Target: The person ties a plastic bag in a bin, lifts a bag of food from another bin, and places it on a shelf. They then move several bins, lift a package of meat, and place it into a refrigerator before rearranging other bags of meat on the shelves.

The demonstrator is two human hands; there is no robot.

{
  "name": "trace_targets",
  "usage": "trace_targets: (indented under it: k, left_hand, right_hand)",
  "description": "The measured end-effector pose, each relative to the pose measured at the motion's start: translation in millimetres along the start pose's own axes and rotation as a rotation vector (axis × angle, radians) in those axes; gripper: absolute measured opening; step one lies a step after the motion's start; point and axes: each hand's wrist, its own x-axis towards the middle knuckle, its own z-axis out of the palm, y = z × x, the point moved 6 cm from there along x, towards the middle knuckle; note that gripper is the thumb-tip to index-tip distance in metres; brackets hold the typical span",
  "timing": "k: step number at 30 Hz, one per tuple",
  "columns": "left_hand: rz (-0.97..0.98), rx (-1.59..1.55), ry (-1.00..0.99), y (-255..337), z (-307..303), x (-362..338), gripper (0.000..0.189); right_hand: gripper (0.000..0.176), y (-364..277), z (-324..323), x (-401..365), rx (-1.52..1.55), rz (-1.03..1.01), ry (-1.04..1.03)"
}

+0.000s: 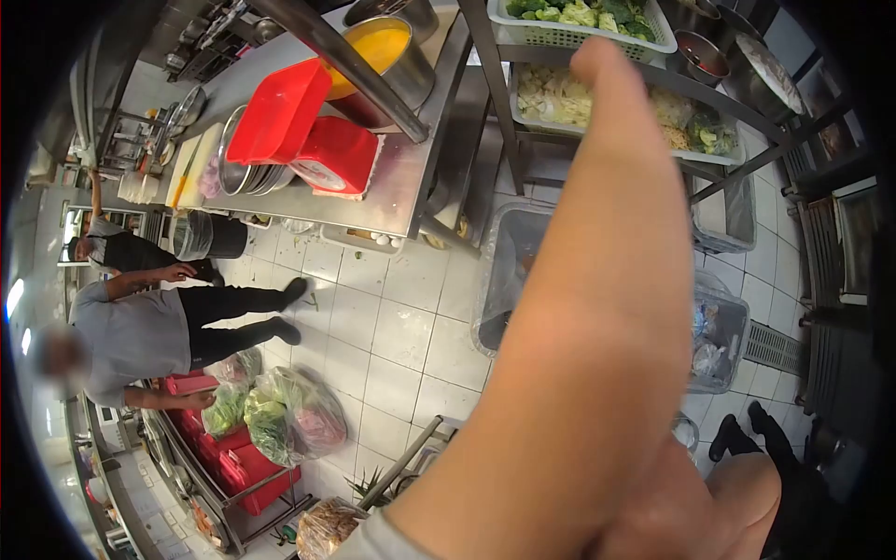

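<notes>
My left arm stretches up across the frame, and my left hand point(605, 63) is at the near edge of a pale green basket point(579, 35) of broccoli. Its fingers are hidden from me, so what they hold, if anything, does not show. Just below the hand is a white tray point(551, 119) of cut pale vegetables, partly covered by my forearm. Low in the frame, blurred skin that looks like my right hand point(665, 481) lies close beside my left arm. No separate fingers can be made out there.
A red scale point(338, 154) and a pot of yellow liquid point(392, 56) stand on a steel table point(397, 201). Grey bins point(499, 247) sit on the tiled floor. Two people are at left, one beside bags of vegetables point(289, 420) and red containers point(252, 481).
</notes>
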Motion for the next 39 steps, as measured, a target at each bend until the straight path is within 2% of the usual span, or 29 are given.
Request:
trace_targets:
  k: [10, 12, 15, 17, 19, 22, 25, 28, 29, 34, 36, 38, 39]
  left_hand:
    - [0.136, 0.077, -0.145, 5, 46, 28, 0.017]
    - [0.172, 0.093, -0.177, 3, 46, 41, 0.016]
    - [0.277, 0.129, -0.210, -6, 32, 65, 0.016]
    - [0.418, 0.170, -0.173, -27, -8, 80, 0.015]
    - [0.621, 0.259, 0.017, -61, -80, 100, 0.011]
    - [0.449, 0.279, 0.099, -113, -156, 126, 0.010]
    - [0.214, 0.200, 0.126, -146, -209, 122, 0.011]
    - [0.055, 0.145, 0.157, -164, -266, 109, 0.012]
    - [-0.007, 0.125, 0.162, -180, -277, 105, 0.013]
    - [-0.026, 0.047, 0.272, -159, -339, 93, 0.013]
    - [0.015, 0.008, 0.263, -154, -371, 94, 0.013]
    - [0.083, -0.005, 0.265, -148, -438, 114, 0.014]
    - [0.241, 0.122, 0.245, -136, -443, 87, 0.015]
  right_hand:
    - [0.004, 14, -10, -18, 0.064, 0.048, 0.158]
    - [0.003, 25, -26, -18, 0.119, 0.077, 0.277]
    - [0.005, 49, -57, -14, 0.269, 0.096, 0.591]
    - [0.007, 59, -69, -8, 0.437, 0.057, 0.875]
    - [0.009, 58, -76, 6, 0.615, -0.041, 1.135]
    - [0.009, 17, -69, 40, 0.819, -0.413, 1.363]
    - [0.019, -37, -54, 52, 0.940, -0.729, 1.285]
    - [0.019, 0, -33, 52, 0.764, -0.603, 1.466]
    - [0.019, 27, -15, 49, 0.804, -0.502, 1.488]
    - [0.017, 62, 12, 47, 0.757, -0.458, 1.442]
    - [0.014, 82, 38, 61, 0.646, -0.437, 1.430]
    - [0.013, 122, 95, 93, 0.590, -0.346, 1.335]
    - [0.014, 157, 135, 112, 0.581, -0.272, 1.248]
